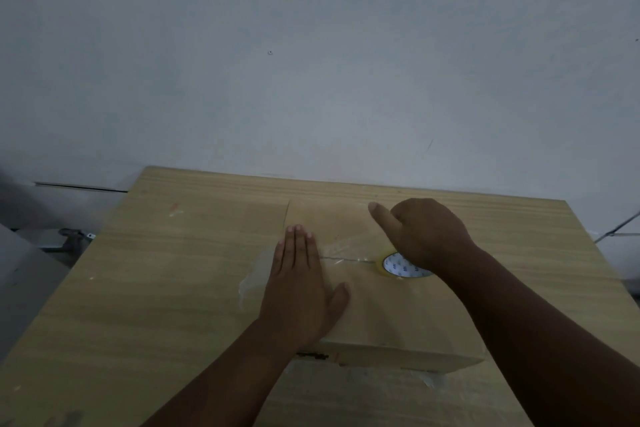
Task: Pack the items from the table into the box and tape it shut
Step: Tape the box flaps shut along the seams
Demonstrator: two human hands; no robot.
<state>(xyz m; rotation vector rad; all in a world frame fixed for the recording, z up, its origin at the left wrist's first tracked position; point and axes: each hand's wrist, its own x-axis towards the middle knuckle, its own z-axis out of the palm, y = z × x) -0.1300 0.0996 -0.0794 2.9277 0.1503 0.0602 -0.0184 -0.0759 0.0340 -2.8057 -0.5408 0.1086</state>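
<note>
A brown cardboard box point(381, 315) lies on the wooden table point(156, 288) with its top flaps folded down. A strip of clear tape point(346, 255) runs along the centre seam and hangs over the box's left edge. My left hand point(298, 288) lies flat, fingers together, pressing the tape end at the left side of the box top. My right hand point(422, 236) is closed over a roll of clear tape point(398, 265) that rests on the seam, thumb stuck out to the left. The box contents are hidden.
A pale wall rises right behind the table's far edge. Bits of old tape stick to the tabletop near the front of the box point(429, 380). A grey object point(20, 274) stands off the table's left side.
</note>
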